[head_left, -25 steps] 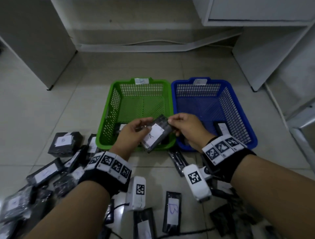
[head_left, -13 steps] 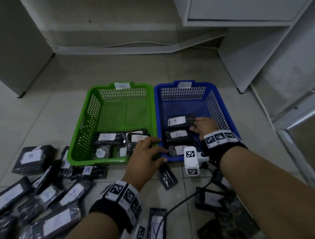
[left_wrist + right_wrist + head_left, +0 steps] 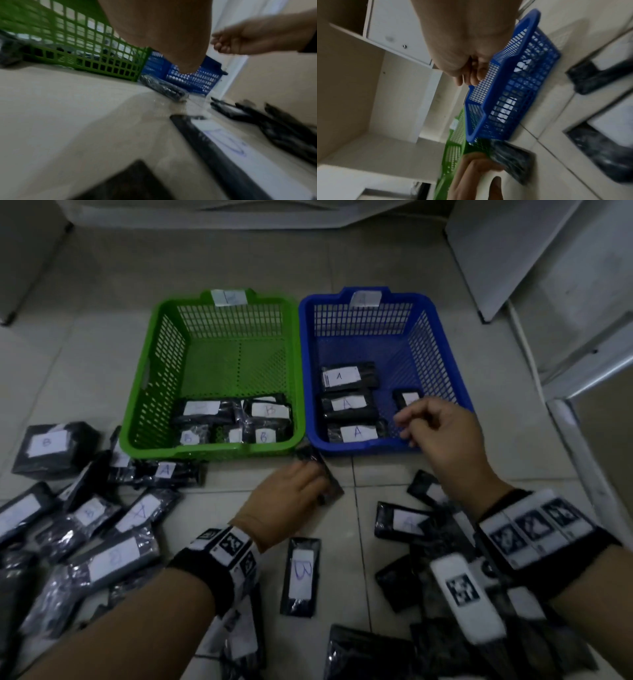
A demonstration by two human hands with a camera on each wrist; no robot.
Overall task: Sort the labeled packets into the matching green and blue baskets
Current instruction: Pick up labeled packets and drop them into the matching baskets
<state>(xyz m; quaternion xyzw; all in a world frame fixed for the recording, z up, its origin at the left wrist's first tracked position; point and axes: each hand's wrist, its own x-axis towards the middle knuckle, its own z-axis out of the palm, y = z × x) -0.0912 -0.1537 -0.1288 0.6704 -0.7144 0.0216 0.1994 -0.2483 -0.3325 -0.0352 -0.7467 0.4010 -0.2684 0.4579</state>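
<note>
From the head view, a green plastic mesh basket and a blue plastic mesh basket sit side by side on the pale tiled floor, their rims touching or nearly so. The green one holds black packets with white B labels at its near end. The blue one holds black packets with white A labels in a row, plus one more to their right. More loose black labelled packets lie on the floor all around the arms. The left hand rests low on a dark unlabelled-side packet that lies on the floor just in front of where the two baskets meet; its fingers lie on the packet, but it is not clear if they grip it. The right hand hangs over the near edge of the blue basket with fingers loosely curled and nothing in them. Only the left wrist view shows that this dark packet lies flat on the floor by the basket corners. Only the right wrist view shows the white cupboard behind the baskets.
</note>
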